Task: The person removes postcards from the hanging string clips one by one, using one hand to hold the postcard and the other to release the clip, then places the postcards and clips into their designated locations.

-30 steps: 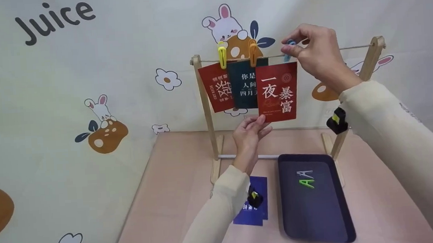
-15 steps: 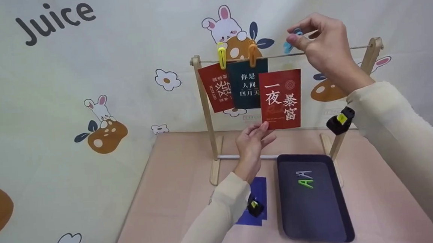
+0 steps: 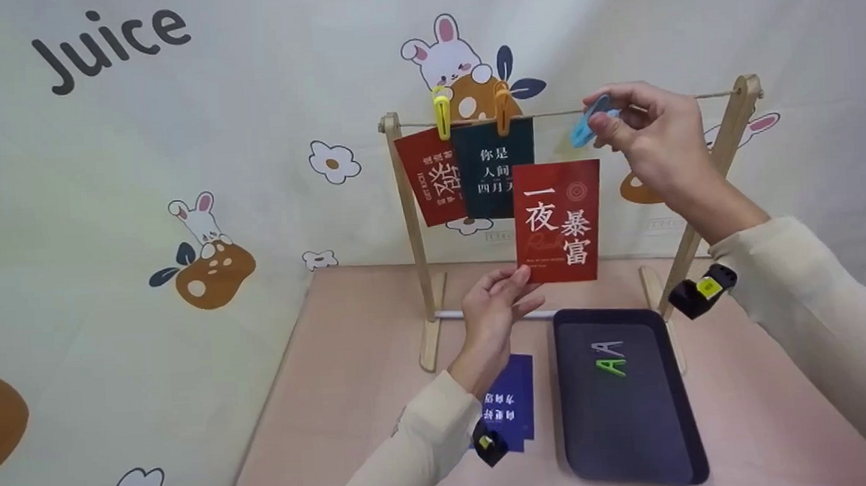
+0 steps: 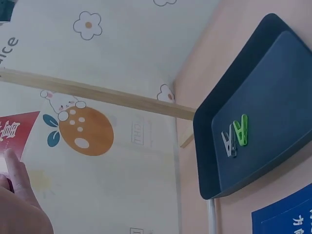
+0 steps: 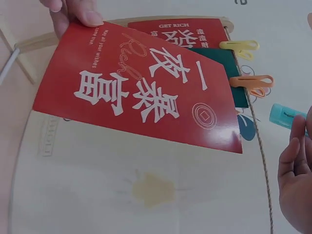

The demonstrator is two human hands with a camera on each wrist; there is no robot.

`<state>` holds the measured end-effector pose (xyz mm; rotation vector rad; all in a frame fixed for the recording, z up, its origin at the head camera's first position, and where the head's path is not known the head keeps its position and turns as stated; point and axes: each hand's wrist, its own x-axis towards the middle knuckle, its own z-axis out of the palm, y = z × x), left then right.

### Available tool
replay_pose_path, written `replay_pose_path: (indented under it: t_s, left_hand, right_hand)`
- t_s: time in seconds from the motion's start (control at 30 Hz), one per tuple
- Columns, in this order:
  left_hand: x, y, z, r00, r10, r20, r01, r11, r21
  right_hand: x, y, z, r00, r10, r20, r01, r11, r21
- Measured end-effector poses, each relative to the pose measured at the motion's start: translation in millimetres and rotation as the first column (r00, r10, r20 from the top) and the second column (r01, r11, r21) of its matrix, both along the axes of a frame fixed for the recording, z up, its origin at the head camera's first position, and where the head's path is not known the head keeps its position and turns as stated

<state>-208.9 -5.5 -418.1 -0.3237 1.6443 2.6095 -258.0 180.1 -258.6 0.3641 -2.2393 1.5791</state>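
Observation:
My left hand (image 3: 492,318) pinches a red card (image 3: 558,224) with white Chinese characters by its lower left corner. The card is upright, its top edge below the rope (image 3: 553,113). Up and to the right, my right hand (image 3: 655,128) holds a blue clothespin (image 3: 589,122) between thumb and fingers, in front of the rope. In the right wrist view the clothespin (image 5: 282,115) is apart from the card (image 5: 141,87). On the rope at the left hang another red card (image 3: 433,175), under a yellow clothespin (image 3: 442,116), and a dark green card (image 3: 494,168), under an orange clothespin (image 3: 502,111).
Wooden posts (image 3: 727,135) carry the rope at both ends. A dark tray (image 3: 625,426) on the pink table (image 3: 351,376) bears a green clothespin (image 3: 611,367) and a grey one beside it. Blue cards (image 3: 518,403) lie left of the tray, partly behind my left arm.
The red card in my left hand has moved down, away from the rope. My right hand has come off the rope with the blue clothespin, rising to the right, then lowering.

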Motion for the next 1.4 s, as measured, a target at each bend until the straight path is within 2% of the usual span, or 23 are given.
replay_pose_path:
  t_s: [0.27,0.53,0.73,0.87,1.23,1.4]
  left_hand:
    - [15.8,-6.3,-7.2,0.999,-0.04,0.014,0.041,0.998,-0.038]
    - [30.6,-14.1,-19.6,0.998,-0.053,0.038,0.055,0.997,-0.059]
    - [41.4,-28.5,-31.6,0.996,-0.064,0.063,0.069,0.994,-0.081]
    - [48.5,-39.3,-42.0,0.995,-0.059,0.084,0.068,0.992,-0.106]
    - [59.3,-57.1,-69.5,0.991,-0.033,0.127,0.055,0.984,-0.167]
    - [64.4,-61.0,-85.8,0.984,-0.014,0.175,0.049,0.979,-0.197]
  right_hand:
    - [10.7,7,-23.4,0.999,0.012,0.034,-0.01,0.997,-0.07]
    - [20.0,20,-47.5,0.998,0.058,0.012,-0.055,0.987,-0.148]
    - [26.4,26,-68.3,0.99,0.141,0.011,-0.133,0.955,-0.264]
    - [33.1,28,-79.4,0.983,0.176,0.047,-0.155,0.943,-0.294]
    - [45.4,29,-116.1,0.956,0.212,0.201,-0.149,0.947,-0.286]
    - [50.0,28,-136.3,0.953,0.159,0.257,-0.118,0.979,-0.167]
